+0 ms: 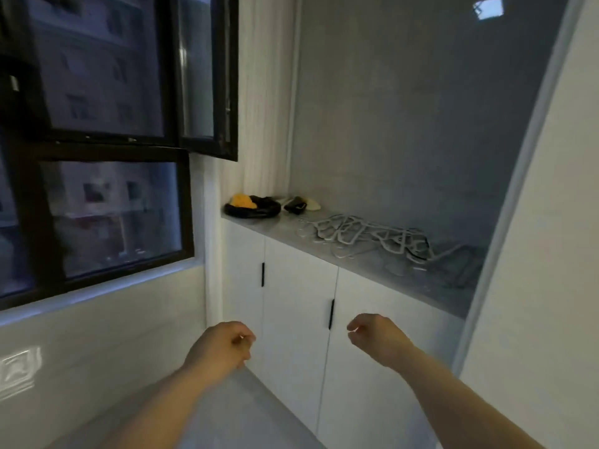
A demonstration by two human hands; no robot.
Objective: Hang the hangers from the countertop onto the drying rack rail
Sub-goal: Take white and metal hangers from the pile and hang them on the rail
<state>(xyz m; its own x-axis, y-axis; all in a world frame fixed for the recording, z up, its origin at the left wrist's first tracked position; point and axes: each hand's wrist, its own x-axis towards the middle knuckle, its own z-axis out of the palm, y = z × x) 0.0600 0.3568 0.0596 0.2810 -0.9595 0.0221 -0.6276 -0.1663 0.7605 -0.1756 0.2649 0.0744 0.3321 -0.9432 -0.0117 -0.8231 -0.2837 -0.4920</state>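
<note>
Several pale metal hangers (359, 236) lie in a tangled heap on the grey countertop (278, 230) in the recess ahead. The heap runs from the middle of the counter to its right end. My left hand (223, 343) and my right hand (377, 335) hang in front of the white cabinet doors, well below the counter. Both hands have loosely curled fingers and hold nothing. No drying rack rail shows in this view.
A black dish with something orange (251, 205) and a few small dark and pale items (299, 204) sit at the counter's left end. A dark-framed window (107, 157) with an open sash fills the left. White cabinet doors (298, 306) with black handles stand below the counter.
</note>
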